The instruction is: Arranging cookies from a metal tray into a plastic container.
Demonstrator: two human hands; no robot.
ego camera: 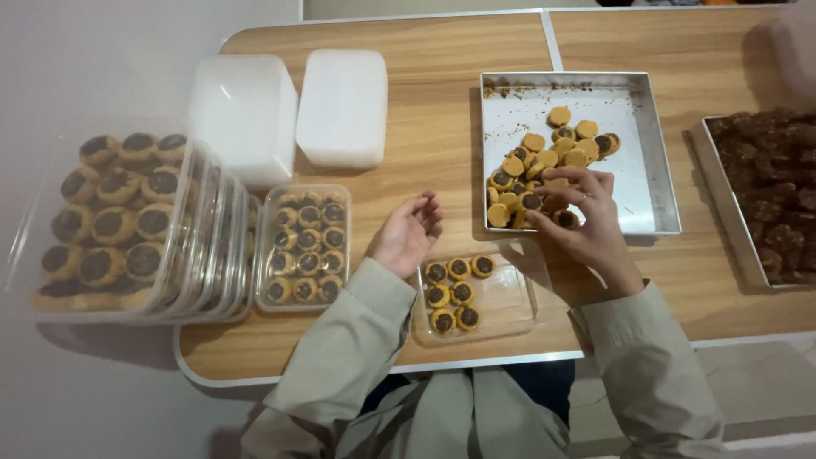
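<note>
A clear rectangular plastic container (497, 304) sits at the worktop's near edge, partly filled with round chocolate-centred cookies along its left side. Left of it stands a second clear container (303, 246), filled in neat rows. Further left, a row of filled clear containers (127, 225) stands on edge, leaning together at the worktop's left end. Behind these lie two white translucent lids (293, 110), rounded rectangles, side by side. No labels, signs or screens show
</note>
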